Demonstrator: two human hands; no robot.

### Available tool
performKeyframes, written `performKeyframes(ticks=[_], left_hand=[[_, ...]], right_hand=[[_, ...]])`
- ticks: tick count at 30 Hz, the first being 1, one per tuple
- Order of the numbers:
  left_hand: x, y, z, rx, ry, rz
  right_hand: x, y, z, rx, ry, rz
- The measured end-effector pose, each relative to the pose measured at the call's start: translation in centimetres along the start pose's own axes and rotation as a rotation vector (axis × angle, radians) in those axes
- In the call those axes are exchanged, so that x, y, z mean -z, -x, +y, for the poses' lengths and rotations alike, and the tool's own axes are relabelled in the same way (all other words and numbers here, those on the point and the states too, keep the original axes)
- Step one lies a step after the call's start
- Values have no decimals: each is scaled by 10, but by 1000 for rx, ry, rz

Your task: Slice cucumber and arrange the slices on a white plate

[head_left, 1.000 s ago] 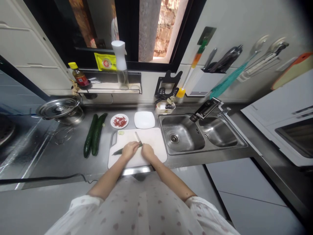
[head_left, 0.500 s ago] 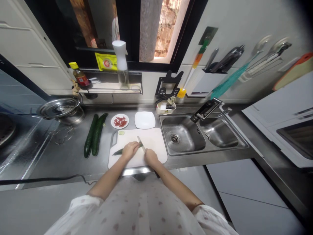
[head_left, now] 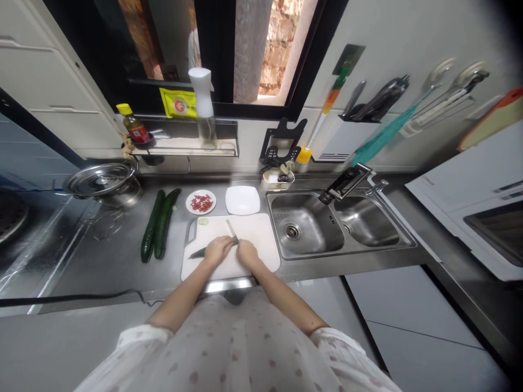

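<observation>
**Listener:** What fills the frame, biggest first?

**Describer:** A steel counter [head_left: 114,256] runs across the middle, seen from above; a double sink [head_left: 314,231] is set into it right of centre; a white cutting board [head_left: 255,231] lies at centre, just left of the sink, probably so scraps and rinsing are close by.

**Listener:** And around the board?

**Describer:** Two whole cucumbers [head_left: 157,231] lie side by side left of the board, near but clear of it, likely kept within reach without crowding the cutting space; above the board sit a round dish [head_left: 211,197] of chopped red bits and a bare square plate [head_left: 242,200], side by side.

**Listener:** What are the hands doing?

**Describer:** Both meet at the near edge of the board; the left hand [head_left: 216,250] is curled down over a cucumber piece [head_left: 198,253], whose dark tip pokes out to the left, seemingly pinning it so it cannot roll; the right hand [head_left: 246,253] is closed round a knife [head_left: 232,230]; its handle is hidden in the fist, and the blade slants up and left, close beside the left hand's knuckles, which would guide the cut.

**Listener:** Anything smaller?

**Describer:** One pale cucumber slice [head_left: 203,221] rests at the board's upper left corner, apart from both hands.
</observation>
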State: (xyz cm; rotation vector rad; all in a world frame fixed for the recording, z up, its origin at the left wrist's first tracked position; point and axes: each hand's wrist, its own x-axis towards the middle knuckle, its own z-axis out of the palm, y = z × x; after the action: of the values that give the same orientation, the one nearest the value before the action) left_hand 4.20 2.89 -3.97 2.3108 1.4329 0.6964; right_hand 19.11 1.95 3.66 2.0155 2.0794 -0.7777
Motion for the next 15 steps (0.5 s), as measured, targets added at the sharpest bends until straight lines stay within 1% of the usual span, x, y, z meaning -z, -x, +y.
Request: performKeyframes(ticks=[8,15], left_hand=[[-1,0,-1,-4,2,4],[4,-1,4,10,7,10]], right_hand=[[-3,-3,0,37,-25,36],[-10,12,12,31,-5,7]])
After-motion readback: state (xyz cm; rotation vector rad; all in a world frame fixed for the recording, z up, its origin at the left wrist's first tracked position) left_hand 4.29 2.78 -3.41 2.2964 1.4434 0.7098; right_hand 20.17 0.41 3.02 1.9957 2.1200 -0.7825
